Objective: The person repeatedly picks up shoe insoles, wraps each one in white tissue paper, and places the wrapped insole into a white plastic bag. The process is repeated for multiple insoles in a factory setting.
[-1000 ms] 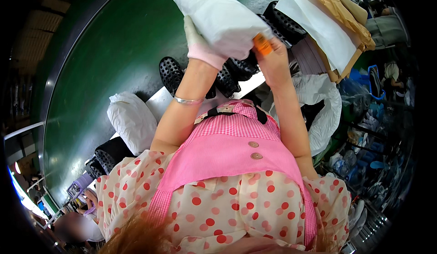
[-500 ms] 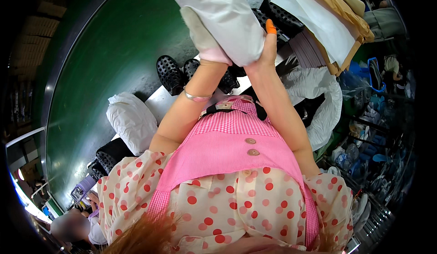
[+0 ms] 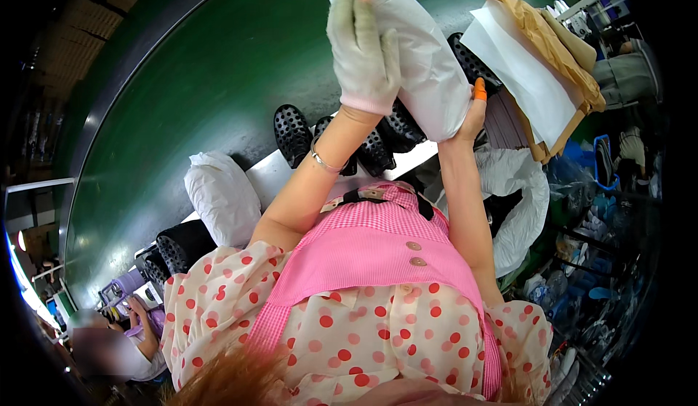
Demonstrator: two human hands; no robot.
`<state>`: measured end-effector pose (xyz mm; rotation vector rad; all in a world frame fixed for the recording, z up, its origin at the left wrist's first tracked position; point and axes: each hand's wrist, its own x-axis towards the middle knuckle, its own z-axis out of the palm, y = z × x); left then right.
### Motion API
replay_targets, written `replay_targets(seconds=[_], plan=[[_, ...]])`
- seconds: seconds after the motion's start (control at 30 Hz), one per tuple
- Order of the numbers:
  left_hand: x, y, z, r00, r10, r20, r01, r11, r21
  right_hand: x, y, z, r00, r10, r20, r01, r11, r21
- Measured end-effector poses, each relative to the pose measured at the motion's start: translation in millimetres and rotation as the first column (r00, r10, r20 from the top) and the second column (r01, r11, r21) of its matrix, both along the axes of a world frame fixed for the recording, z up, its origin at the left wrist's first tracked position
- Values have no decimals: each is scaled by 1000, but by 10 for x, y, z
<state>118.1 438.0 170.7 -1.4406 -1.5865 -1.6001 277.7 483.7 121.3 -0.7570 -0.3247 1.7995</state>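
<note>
A long white wrapped bundle (image 3: 425, 57) slants over the table's edge; what lies inside is hidden. My left hand (image 3: 365, 57), in a pale glove, lies flat along its left side with fingers stretched out. At the bundle's lower right end, my right hand (image 3: 469, 115) grips it, an orange finger cot on one finger. Beneath the bundle and my left wrist, a row of black shoes with round holes (image 3: 293, 133) stands along the table's near edge. Left of my left forearm rests a second white wrapped bundle (image 3: 222, 197).
White sheets (image 3: 527, 79) on brown paper lie to the right. An open white plastic bag (image 3: 520, 206) hangs beside my right forearm. More black shoes (image 3: 182, 246) stand at the left on the green table (image 3: 167, 108). A person (image 3: 138, 348) sits at the lower left.
The bundle has come down and to the right. My left hand has moved from its lower end up along its left side, fingers now straight. My right hand keeps its hold, lower down.
</note>
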Motion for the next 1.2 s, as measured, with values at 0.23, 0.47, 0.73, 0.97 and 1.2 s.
replay_targets(seconds=[0.23, 0.47, 0.73, 0.97, 1.2], plan=[[-314, 10, 378, 449, -242, 860, 191, 966, 172, -7, -42, -22, 997, -30, 77, 28, 999, 27], [-242, -25, 264, 47, -351, 935, 75, 935, 347, -133, -28, -3, 985, 172, -13, -172, 985, -24], [-302, -195, 97, -73, -391, 918, 19, 919, 393, -313, 38, -227, 935, 351, -52, -354, 933, -58], [-63, -426, -1054, 339, -208, 918, 350, 933, 82, -534, 139, -227, 913, 398, 82, -394, 917, -62], [242, -1190, -436, 139, -300, 944, -28, 951, 306, -839, -803, 14, 728, 686, 17, -686, 728, 13]])
